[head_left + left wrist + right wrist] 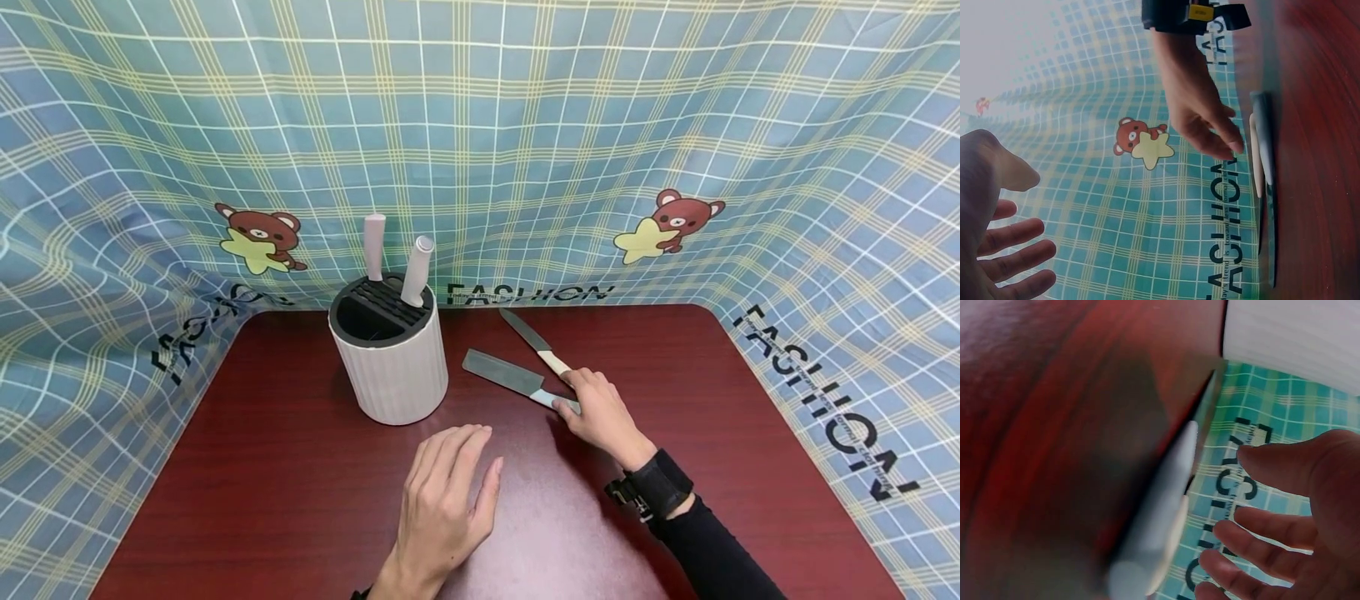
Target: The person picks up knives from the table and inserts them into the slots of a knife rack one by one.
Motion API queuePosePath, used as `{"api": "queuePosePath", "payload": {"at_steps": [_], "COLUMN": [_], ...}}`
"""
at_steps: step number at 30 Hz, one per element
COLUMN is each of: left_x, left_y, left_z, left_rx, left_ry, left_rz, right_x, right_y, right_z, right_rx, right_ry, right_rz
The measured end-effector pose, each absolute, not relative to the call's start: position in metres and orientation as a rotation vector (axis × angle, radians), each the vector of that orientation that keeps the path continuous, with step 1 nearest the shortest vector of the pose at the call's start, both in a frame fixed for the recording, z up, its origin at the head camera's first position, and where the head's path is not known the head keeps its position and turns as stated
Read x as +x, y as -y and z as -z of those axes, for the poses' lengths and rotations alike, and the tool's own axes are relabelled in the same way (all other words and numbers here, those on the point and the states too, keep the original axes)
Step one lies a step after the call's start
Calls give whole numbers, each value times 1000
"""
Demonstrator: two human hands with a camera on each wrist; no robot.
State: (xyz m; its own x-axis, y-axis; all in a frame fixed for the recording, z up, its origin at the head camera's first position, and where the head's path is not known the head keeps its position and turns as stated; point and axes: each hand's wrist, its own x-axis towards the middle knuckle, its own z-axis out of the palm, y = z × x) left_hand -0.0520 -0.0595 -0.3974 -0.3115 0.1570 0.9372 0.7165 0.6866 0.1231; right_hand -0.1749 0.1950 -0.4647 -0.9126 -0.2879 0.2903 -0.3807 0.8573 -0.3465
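Note:
A cleaver with a pale blue-white handle (pixel 501 372) lies flat on the dark red table, its blade toward the knife block. Beyond it lies a narrower knife with a cream handle (pixel 553 362), its tip toward the back. My right hand (pixel 600 417) hovers over both handles, overlapping their ends in the head view. In the right wrist view its fingers (pixel 1260 550) are spread and apart from the cleaver handle (pixel 1160 506). My left hand (pixel 446 500) is held over the table in front of the knife block, fingers loosely extended and holding nothing.
A white ribbed knife block (pixel 393 379) with a black slotted top stands at the back left. Two pale knife handles (pixel 416 271) stick up from it, beside a larger open compartment. Checked cloth (pixel 510 167) with printed bears hangs around the table's back and sides.

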Motion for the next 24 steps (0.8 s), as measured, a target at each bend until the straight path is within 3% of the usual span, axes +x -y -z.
{"api": "queuePosePath", "payload": {"at_steps": [24], "left_x": [-50], "left_y": [57], "left_z": [402], "left_rx": [-677], "left_ry": [1842], "left_rz": [677], "right_x": [-178], "right_y": [-194], "right_z": [490], "right_rx": [584], "right_ry": [2810], "right_rz": [-485]}}
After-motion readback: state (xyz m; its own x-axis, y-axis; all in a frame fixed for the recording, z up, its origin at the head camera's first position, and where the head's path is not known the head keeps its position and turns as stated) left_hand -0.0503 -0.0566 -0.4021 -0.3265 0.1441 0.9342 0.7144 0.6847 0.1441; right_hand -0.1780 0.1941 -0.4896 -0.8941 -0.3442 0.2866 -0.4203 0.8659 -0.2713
